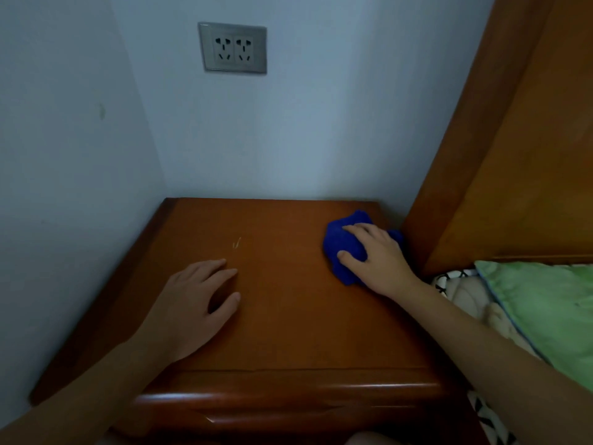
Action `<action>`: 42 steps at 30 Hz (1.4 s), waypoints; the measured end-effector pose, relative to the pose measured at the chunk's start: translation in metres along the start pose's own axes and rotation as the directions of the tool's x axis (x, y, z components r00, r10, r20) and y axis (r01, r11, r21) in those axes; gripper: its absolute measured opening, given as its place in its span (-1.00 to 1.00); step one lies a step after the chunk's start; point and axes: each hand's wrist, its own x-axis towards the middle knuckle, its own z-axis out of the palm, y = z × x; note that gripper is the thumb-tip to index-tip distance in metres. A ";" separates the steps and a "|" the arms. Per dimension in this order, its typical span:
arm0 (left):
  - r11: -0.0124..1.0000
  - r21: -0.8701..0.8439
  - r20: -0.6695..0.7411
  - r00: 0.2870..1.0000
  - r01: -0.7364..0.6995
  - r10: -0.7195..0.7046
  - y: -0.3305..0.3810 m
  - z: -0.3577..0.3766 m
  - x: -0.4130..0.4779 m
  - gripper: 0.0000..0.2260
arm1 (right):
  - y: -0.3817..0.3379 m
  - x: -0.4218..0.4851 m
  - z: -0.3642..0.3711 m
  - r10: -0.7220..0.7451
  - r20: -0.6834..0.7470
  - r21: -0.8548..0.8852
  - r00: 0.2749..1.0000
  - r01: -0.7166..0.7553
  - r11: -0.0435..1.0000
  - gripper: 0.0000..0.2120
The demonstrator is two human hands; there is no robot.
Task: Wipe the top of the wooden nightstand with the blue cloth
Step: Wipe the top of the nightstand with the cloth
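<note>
right hand (378, 256) grips the bunched blue cloth (340, 244) on the wooden nightstand (288, 322); left hand (192, 305) rests flat, fingers loose.

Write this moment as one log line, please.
right hand: grips blue cloth, far-right of nightstand top | left hand: rests on top, holds nothing

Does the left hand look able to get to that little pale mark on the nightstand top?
Probably yes. The left hand rests on the nightstand, and the pale mark sits just beyond its fingertips with only bare wood between. The right hand and blue cloth are off toward the headboard.
</note>
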 end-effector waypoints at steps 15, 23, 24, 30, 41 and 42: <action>0.999 -0.043 -0.011 1.000 0.007 -0.008 0.001 0.000 0.003 -0.42 | -0.039 0.137 0.041 0.173 -0.103 -0.111 0.980 -0.184 0.977 -0.40; 1.000 -0.011 0.001 1.000 -0.011 0.011 0.001 -0.001 0.002 -0.44 | -0.109 0.084 0.060 -0.177 0.025 0.052 0.984 0.176 0.983 -0.42; 1.000 -0.009 0.000 1.000 -0.010 0.010 0.001 -0.002 0.002 -0.45 | -0.113 0.071 0.059 -0.215 0.038 0.066 0.976 0.213 0.975 -0.43; 0.998 0.064 0.008 1.000 -0.015 0.015 0.004 -0.004 -0.007 -0.42 | -0.104 0.011 0.040 -0.291 0.088 0.130 0.953 0.278 0.952 -0.35; 0.988 0.148 -0.008 0.999 0.046 -0.045 -0.047 -0.018 -0.039 -0.43 | -0.097 0.088 0.053 -0.041 -0.018 -0.058 0.999 0.040 0.998 -0.39; 0.989 0.141 -0.016 0.999 0.039 -0.037 -0.047 -0.017 -0.038 -0.44 | -0.105 0.098 0.060 -0.016 -0.028 -0.085 0.999 0.013 0.996 -0.36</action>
